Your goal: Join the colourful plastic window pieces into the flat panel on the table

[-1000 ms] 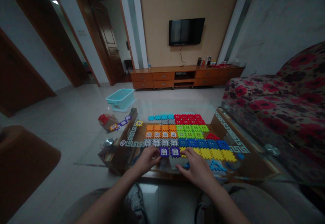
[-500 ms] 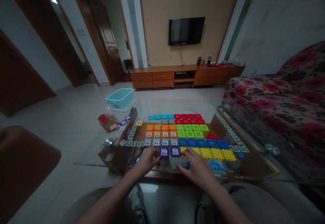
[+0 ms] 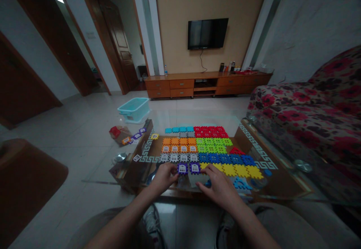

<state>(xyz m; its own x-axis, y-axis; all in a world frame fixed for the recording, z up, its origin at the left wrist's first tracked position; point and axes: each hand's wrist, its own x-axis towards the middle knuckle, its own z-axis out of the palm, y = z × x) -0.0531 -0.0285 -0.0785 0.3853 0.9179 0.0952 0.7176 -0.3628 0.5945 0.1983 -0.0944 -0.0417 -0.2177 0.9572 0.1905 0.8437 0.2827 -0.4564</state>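
Observation:
Two purple tiles with white window inserts lie side by side at the front of a tile layout. My left hand has its curled thumb and fingers at the outer edge of the left purple tile, closed on it. My right hand is open, thumb apart from the fingers. Its fingertips touch near the outer edge of the right purple tile and partly cover the row of yellow tiles. Behind the purple pair are grey window tiles, orange tiles, green tiles and blue tiles.
The glass table carries everything. Farther back are red tiles and light-blue tiles. A red triangular piece, a light-blue piece and a bottle sit right. A bag and turquoise bin are left.

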